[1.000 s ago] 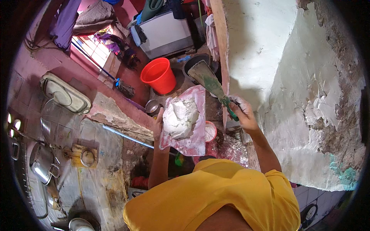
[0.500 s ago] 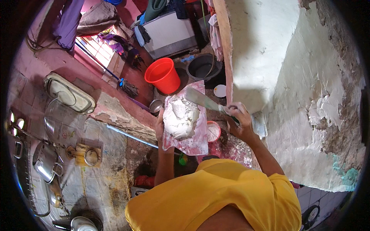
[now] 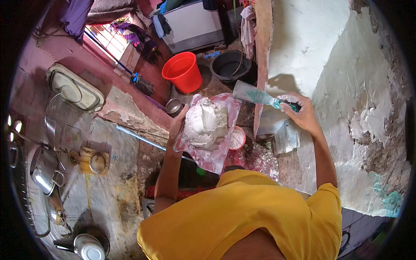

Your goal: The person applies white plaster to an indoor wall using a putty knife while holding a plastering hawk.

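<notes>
My left hand (image 3: pixel 178 120) grips the left edge of a pinkish, paste-smeared board (image 3: pixel 232 113); its fingers are partly hidden under the board. A thick mound of white plaster (image 3: pixel 206 123) rests on top. In my right hand (image 3: pixel 300 108) is a putty knife (image 3: pixel 255 94) with a green handle, its broad blade pointing left, apart from the mound and beyond the board's right corner. The blade carries a thin whitish film. To the right of that hand stands a wall (image 3: pixel 338 121), partly coated in smooth whitish plaster, with rough, flaking patches farther right.
A red bucket (image 3: pixel 182 71) and a black tub (image 3: pixel 232 67) stand on the floor ahead. Below the board's right side sits a small red-rimmed container (image 3: pixel 237 138) of white material. Pots (image 3: pixel 43 169) are at the left. The wall's exposed edge (image 3: pixel 262 56) runs beside the tub.
The putty knife has come off the plaster mound and moved right, toward the wall. My left hand has tilted and turned the board slightly.
</notes>
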A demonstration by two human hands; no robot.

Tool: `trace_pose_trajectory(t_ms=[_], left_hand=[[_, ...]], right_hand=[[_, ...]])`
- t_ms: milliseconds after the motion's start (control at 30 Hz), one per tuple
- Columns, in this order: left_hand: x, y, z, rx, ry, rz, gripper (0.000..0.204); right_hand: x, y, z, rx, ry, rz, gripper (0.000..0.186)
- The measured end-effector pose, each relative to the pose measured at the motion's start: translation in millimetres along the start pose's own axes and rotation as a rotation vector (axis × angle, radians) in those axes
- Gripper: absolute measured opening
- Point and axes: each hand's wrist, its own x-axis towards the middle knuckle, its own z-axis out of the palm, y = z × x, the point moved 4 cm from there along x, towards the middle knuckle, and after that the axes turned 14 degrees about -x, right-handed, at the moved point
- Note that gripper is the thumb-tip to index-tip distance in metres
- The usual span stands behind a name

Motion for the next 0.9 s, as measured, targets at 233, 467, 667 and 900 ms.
trace_pose_trajectory(t_ms=[233,467,667,900], left_hand=[[3.7,3.3,-12.3,-0.006,-0.01,0.015,0.04],[2.5,6.1,-19.2,0.057,-0.022,0.232,0.044],[3.3,-8.5,-10.3,0.117,-0.057,0.205,0.067],[20.7,-20.3,-3.4,0.209,0.04,-0.071,0.078]], right_hand=[[-5.1,-21.4,4.4,-0.14,-0.21,0.026,0.018],[-28.0,-46.4,10.4,-0.155,-0.239,-0.17,0.021],[-20.0,-37.8,-0.2,0.028,-0.196,0.077,0.028],[9.2,-1.3,23.3,-0.152,-0.047,-0.048,0.032]])
